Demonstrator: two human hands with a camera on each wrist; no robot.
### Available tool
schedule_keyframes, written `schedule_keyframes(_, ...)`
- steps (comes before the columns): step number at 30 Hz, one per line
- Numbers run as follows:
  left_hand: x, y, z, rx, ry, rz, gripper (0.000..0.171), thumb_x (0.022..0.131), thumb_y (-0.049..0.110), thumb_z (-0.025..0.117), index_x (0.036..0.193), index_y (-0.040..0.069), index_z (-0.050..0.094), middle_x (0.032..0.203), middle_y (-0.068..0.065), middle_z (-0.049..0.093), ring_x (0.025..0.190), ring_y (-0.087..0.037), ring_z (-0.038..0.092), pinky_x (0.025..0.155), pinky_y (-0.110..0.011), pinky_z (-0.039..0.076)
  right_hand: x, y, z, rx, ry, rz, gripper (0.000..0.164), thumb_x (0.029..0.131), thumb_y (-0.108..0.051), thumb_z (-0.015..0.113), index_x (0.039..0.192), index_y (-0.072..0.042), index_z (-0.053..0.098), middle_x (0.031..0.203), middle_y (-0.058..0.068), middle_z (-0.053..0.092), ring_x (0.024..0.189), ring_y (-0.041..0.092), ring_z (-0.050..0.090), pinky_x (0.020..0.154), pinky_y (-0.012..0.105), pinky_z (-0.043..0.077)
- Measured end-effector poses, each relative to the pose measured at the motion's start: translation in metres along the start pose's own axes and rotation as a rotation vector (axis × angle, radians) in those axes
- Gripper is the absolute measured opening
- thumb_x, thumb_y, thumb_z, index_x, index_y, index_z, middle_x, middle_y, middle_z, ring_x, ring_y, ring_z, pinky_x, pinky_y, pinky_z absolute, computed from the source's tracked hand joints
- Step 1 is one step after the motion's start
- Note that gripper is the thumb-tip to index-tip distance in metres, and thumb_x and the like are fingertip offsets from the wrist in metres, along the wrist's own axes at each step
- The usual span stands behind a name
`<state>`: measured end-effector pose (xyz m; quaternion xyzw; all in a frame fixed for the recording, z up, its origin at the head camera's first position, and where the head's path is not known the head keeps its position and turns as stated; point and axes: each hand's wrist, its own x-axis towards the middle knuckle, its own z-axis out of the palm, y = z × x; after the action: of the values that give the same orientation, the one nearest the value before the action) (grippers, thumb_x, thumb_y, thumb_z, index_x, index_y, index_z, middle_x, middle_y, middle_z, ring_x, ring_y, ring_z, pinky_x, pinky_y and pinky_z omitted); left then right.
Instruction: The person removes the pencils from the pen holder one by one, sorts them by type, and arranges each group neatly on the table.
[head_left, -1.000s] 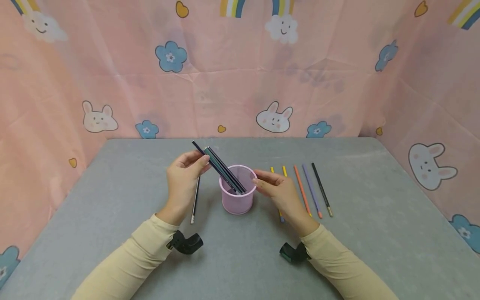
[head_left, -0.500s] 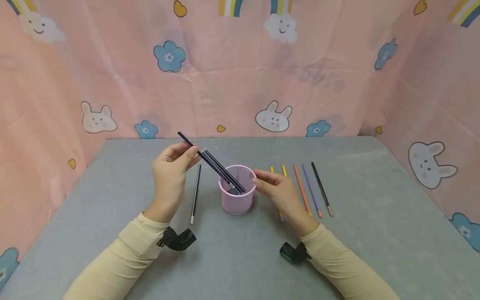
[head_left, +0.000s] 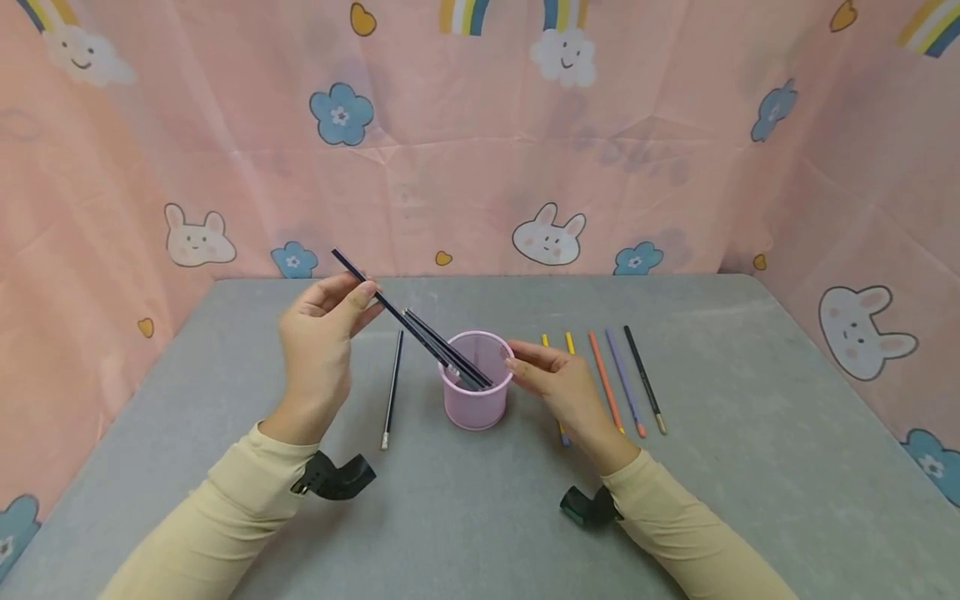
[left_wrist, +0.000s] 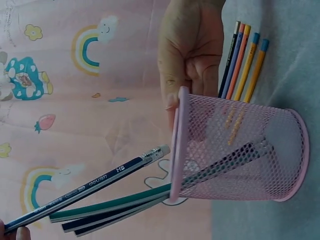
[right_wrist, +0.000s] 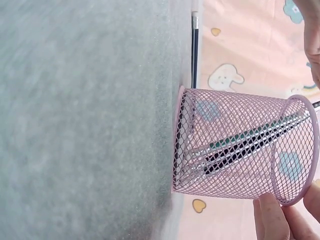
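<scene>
My left hand pinches a dark striped pencil between thumb and fingers. The pencil slants, with its eraser end just above the rim of a pink mesh pencil cup. Several pencils lean inside the cup, a green pencil and dark ones among them, eraser ends down. On the opposite side my right hand holds the cup's rim between thumb and fingers. The cup stands upright on the grey table.
Left of the cup lies a dark pencil with a white eraser. Several pencils lie in a row to the right, including an orange pencil, a purple pencil and a black pencil. A pink printed curtain hangs behind the table.
My left hand has moved left and upward, drawing the dark pencil out of the cup. The other pencils in the cup lean lower toward the left. My right hand stays at the rim.
</scene>
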<state>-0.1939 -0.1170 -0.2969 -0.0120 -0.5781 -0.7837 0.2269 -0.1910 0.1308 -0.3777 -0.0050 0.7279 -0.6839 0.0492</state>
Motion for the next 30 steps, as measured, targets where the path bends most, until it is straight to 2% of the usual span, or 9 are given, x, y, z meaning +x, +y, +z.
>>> schedule_keyframes(7,0.003,0.02,-0.008,-0.013,0.004,0.049,0.007,0.085,-0.001,0.074,0.088,0.004,0.071,0.086,-0.001,0.074,0.082,-0.011,0.073,0.077,-0.03,0.064,0.0,0.001,0.002,-0.002,-0.001,0.007,0.039,0.094,-0.013,0.068,0.131,-0.001,0.063,0.132,0.018,0.065,0.097,-0.002,0.068,0.089,0.02,0.058)
schedule_keyframes(15,0.006,0.03,-0.017,0.018,-0.026,0.002,0.01,0.084,-0.002,0.076,0.089,0.006,0.074,0.09,-0.003,0.075,0.082,-0.013,0.074,0.075,-0.031,0.064,0.0,0.0,0.002,0.013,0.004,0.009,0.04,0.094,-0.013,0.069,0.131,-0.001,0.063,0.132,0.016,0.065,0.096,-0.004,0.067,0.088,0.018,0.059)
schedule_keyframes(23,0.011,0.029,-0.024,0.138,-0.098,-0.046,0.009,0.084,0.004,0.077,0.093,0.007,0.075,0.087,0.001,0.074,0.082,-0.011,0.072,0.078,-0.029,0.064,0.0,-0.001,0.001,0.031,-0.001,0.01,0.041,0.093,-0.012,0.069,0.132,0.0,0.062,0.132,0.017,0.065,0.096,-0.005,0.067,0.088,0.018,0.058)
schedule_keyframes(26,0.015,0.026,-0.026,0.206,-0.146,-0.07,0.014,0.086,0.004,0.075,0.1,0.003,0.073,0.087,0.005,0.073,0.083,-0.009,0.072,0.079,-0.027,0.063,0.0,-0.001,0.001,0.028,0.0,0.014,0.04,0.093,-0.011,0.069,0.131,0.0,0.062,0.132,0.017,0.065,0.096,-0.005,0.067,0.088,0.017,0.058)
schedule_keyframes(30,0.025,0.018,-0.028,0.334,-0.231,-0.099,0.029,0.089,0.008,0.073,0.114,-0.007,0.068,0.088,0.011,0.071,0.083,-0.004,0.071,0.08,-0.023,0.062,0.001,0.0,0.0,0.024,-0.008,0.011,0.041,0.094,-0.012,0.069,0.132,0.0,0.061,0.134,0.018,0.063,0.097,-0.004,0.067,0.088,0.018,0.058)
